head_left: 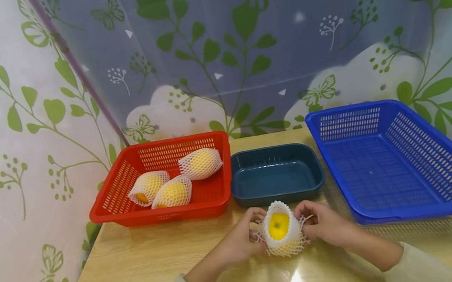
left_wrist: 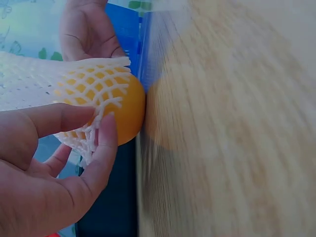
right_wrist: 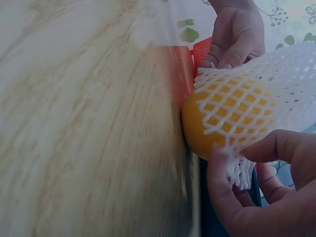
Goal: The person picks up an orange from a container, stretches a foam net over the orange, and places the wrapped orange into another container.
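A yellow-orange fruit [head_left: 279,227] rests on the table inside a white foam net sleeve [head_left: 288,248]. The sleeve gapes at the top, and the fruit's lower end shows bare below the mesh in both wrist views. On the left side, my left hand [head_left: 239,240] pinches the sleeve's edge between thumb and fingers, plainly seen in the left wrist view. Opposite it, my right hand [head_left: 329,227] pinches the net's other side; the right wrist view shows thumb and fingertips [right_wrist: 219,160] on the bunched mesh.
A red basket [head_left: 166,210] at the left holds three fruits in foam nets [head_left: 201,164]. Behind my hands stands a dark teal tray [head_left: 279,197]. To the right is a blue basket [head_left: 428,210]. A patterned cloth [head_left: 216,66] hangs behind the wooden table [head_left: 139,266].
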A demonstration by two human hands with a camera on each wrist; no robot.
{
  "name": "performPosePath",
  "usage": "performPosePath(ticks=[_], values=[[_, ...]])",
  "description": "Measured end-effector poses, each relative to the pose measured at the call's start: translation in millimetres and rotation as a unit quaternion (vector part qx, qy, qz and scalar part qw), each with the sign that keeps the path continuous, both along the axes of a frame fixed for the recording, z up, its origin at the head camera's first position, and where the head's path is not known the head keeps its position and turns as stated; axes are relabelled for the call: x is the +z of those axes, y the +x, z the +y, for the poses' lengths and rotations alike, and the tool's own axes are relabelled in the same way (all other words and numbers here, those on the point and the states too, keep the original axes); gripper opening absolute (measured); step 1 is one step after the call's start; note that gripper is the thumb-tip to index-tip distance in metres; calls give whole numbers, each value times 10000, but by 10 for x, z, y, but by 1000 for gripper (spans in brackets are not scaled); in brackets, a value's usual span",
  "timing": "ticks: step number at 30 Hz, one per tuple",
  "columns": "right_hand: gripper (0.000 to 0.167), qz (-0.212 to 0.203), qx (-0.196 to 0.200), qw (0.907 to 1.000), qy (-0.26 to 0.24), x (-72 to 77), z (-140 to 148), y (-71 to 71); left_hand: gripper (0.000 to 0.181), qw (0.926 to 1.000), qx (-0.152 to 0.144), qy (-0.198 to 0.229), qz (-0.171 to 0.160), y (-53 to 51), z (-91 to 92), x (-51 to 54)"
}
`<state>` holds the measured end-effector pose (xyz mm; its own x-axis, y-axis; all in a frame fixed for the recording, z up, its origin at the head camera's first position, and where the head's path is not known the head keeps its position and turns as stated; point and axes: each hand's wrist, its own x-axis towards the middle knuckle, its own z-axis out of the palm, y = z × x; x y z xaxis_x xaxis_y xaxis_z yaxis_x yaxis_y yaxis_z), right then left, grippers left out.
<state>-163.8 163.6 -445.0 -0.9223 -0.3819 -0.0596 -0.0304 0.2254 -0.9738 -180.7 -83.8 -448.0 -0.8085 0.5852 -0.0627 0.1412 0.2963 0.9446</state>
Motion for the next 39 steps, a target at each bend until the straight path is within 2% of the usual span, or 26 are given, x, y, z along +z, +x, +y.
performPosePath(ticks=[4,9,11,14,17,25,33,39], values=[[29,18,68,9999,-112,-30,-1,-13,66,9995,-82,93,-288,-9,-5,13],[28,-73,74,9997,-218,-42,1,-10,60,9964,-200,286,-778,-18,-33,-2],[27,-208,29,9994,-276,-37,2,-6,56,9936,-182,407,-1042,-18,-48,2],[25,-535,-12,9976,-448,-13,15,-4,48,9857,-133,648,-1553,-25,-65,18],[23,-894,38,9940,-634,14,47,-6,38,9799,-121,788,-1830,-39,-76,29],[32,-1042,664,9869,-1037,-32,117,-2,42,9787,-221,925,-1820,-58,-68,2],[27,-1124,876,9789,-1465,-66,129,4,42,9779,-167,973,-1842,-63,-34,-41],[20,-1175,925,9732,-1744,-111,100,1,44,9765,-107,1023,-1896,-45,-24,-17]])
